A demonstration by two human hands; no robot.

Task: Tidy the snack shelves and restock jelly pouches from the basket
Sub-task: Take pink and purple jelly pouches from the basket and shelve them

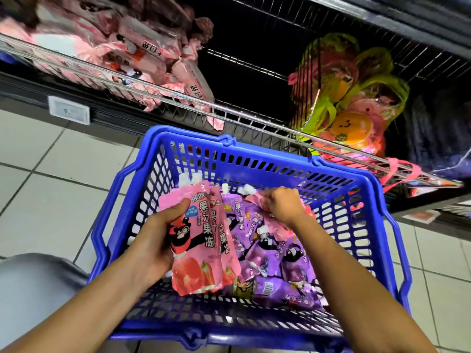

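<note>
On pale floor tiles (46, 189) by wire shelves (178, 95), the left hand (155, 240) clutches pink pouches (201, 240) over the blue basket (254, 159) while the right hand (283, 205) pinches another pouch (254, 198)

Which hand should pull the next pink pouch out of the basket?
Right. The right hand already pinches a pink pouch among the purple pouches in the blue basket; the left hand is full, holding pink pouches.

I see a dark open gap on the shelf (244, 80) between pink packs (142, 64) and neon bags (349, 98); the wire rail (229, 112) probably bars its front.
</note>
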